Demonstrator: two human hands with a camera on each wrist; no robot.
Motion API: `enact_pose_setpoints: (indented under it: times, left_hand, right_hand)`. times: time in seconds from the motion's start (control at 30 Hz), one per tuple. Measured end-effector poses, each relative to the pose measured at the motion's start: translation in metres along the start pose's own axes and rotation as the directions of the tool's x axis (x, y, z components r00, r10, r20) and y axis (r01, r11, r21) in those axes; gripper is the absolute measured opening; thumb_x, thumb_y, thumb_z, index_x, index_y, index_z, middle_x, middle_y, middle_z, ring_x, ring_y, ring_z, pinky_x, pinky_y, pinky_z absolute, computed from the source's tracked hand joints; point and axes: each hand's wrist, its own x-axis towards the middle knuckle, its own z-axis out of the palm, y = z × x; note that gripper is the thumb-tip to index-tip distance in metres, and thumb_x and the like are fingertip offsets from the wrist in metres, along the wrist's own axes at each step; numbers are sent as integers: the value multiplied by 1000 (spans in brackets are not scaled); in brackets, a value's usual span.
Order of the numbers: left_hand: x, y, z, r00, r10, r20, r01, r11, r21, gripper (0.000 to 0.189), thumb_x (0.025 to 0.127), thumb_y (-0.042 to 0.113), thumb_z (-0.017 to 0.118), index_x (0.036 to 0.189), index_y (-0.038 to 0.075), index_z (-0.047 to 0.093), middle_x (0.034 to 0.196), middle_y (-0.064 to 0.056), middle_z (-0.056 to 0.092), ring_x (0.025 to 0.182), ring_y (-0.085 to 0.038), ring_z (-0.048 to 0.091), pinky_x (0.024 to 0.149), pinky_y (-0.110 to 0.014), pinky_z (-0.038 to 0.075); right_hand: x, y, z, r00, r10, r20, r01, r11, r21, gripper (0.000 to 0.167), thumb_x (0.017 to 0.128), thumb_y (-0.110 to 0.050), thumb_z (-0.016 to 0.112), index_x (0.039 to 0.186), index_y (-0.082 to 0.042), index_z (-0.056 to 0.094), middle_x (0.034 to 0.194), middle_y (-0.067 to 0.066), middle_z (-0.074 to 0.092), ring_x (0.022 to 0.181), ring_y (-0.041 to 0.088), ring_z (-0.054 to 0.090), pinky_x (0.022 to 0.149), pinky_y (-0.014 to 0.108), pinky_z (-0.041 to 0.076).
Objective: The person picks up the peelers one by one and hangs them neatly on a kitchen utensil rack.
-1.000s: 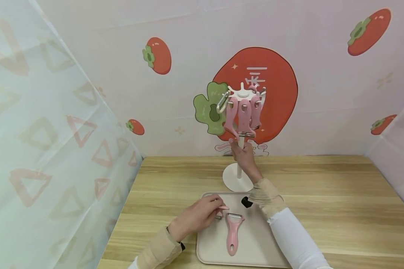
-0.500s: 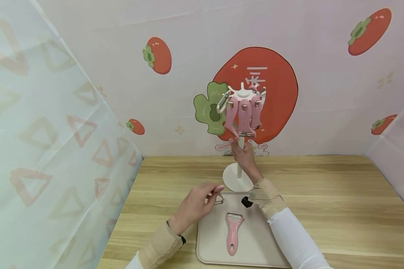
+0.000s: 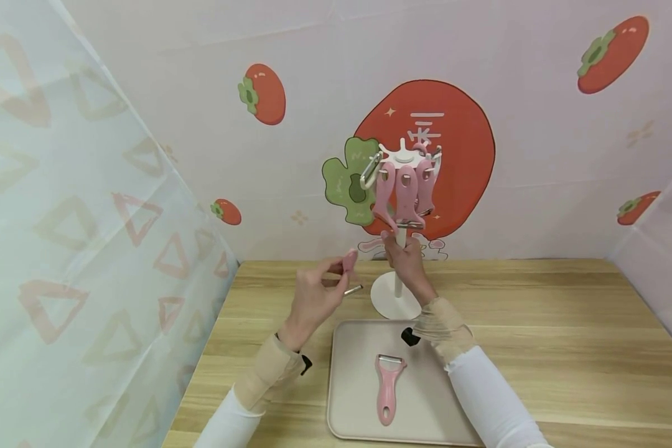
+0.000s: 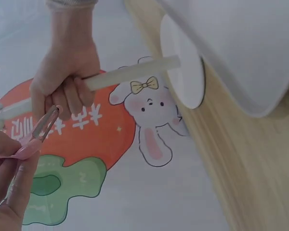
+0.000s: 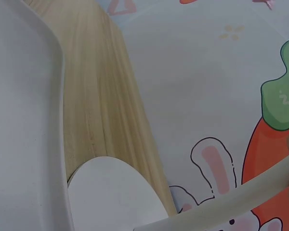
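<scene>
My left hand point(image 3: 313, 298) pinches a pink peeler point(image 3: 350, 260) between thumb and fingers, left of the white stand, its metal blade facing down. In the left wrist view, the peeler's blade end point(image 4: 46, 121) overlaps my right hand point(image 4: 67, 72). That right hand point(image 3: 407, 260) grips the stand's pole point(image 3: 401, 237) just below the hanging tools. Several pink peelers point(image 3: 407, 190) hang from the hooked white top point(image 3: 404, 157). A white-and-metal loop-shaped tool point(image 3: 371, 171) hangs at the left. Another pink peeler point(image 3: 387, 391) lies on the beige tray point(image 3: 341, 429), blade end away from me.
The stand's round white base point(image 3: 389, 302) sits on the wooden table point(image 3: 537, 348) just behind the tray. A small black piece point(image 3: 410, 336) shows near the tray's back edge, beside my right sleeve. A printed cloth wall point(image 3: 313, 162) rises close behind the stand.
My left hand has lifted the pink peeler from over the tray, moving up and forward toward the stand. My right hand keeps its grip on the pole.
</scene>
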Motion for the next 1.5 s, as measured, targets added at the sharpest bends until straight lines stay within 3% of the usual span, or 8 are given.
enact_pose_setpoints:
  times: [0.2, 0.37, 0.6, 0.9, 1.13, 1.37, 1.5]
  left_hand:
    - [20, -4, 0, 993, -36, -108, 29, 997, -72, 20, 91, -7, 78, 112, -5, 79, 101, -21, 80, 88, -32, 81, 72, -27, 63]
    - [37, -4, 1, 984, -46, -171, 35, 997, -68, 22, 93, -3, 78, 115, -1, 80, 103, -20, 81, 88, -32, 82, 72, -27, 63]
    - [62, 0, 5, 974, -58, -219, 42, 996, -76, 22, 97, 1, 76, 118, 0, 79, 106, -18, 81, 90, -30, 82, 72, -30, 64]
    - [94, 5, 12, 950, -92, -299, 51, 989, -142, 24, 93, -10, 74, 117, -10, 76, 109, -27, 78, 96, -40, 79, 69, -38, 65]
    - [107, 0, 14, 933, -121, -338, 39, 970, -239, 22, 96, -1, 77, 117, -6, 78, 111, -23, 79, 102, -36, 78, 75, -23, 63]
    - [122, 2, 14, 935, -70, -349, -23, 966, -257, 24, 96, 8, 80, 119, -1, 80, 111, -20, 80, 97, -33, 79, 75, -27, 64]
    - [129, 3, 15, 929, -86, -360, -17, 962, -272, 23, 95, 8, 81, 116, -1, 80, 109, -21, 80, 94, -32, 79, 72, -27, 64]
  right_hand:
    - [-1, 0, 0, 1000, 0, -13, 0, 1000, -3, 58, 111, -27, 59, 61, -2, 43, 49, -11, 35, 42, 6, 30, 43, 24, 21]
    - [1, 0, 1, 1000, -2, -5, 3, 1000, 11, 58, 111, -25, 58, 63, 1, 41, 49, -11, 35, 42, 5, 29, 43, 23, 22]
    - [2, -1, 0, 1000, 8, 4, -9, 1000, 11, 56, 112, -22, 56, 63, 1, 42, 48, -10, 35, 43, 6, 31, 44, 23, 23]
    - [2, -3, 2, 1000, 12, -1, -12, 999, 31, 56, 113, -17, 55, 61, 0, 41, 48, -12, 36, 42, 4, 31, 43, 22, 23]
    - [1, -2, 3, 1000, 5, -10, -5, 999, 44, 57, 112, -20, 56, 60, -2, 42, 49, -15, 36, 43, 2, 30, 43, 21, 22]
    - [2, -2, 3, 1000, -24, -10, 25, 999, 38, 58, 112, -21, 57, 62, 4, 41, 50, -13, 36, 43, 3, 30, 43, 21, 22]
    - [2, -2, 5, 1000, -28, 1, 28, 999, 33, 59, 112, -20, 56, 60, 2, 41, 47, -11, 35, 41, 4, 29, 42, 22, 21]
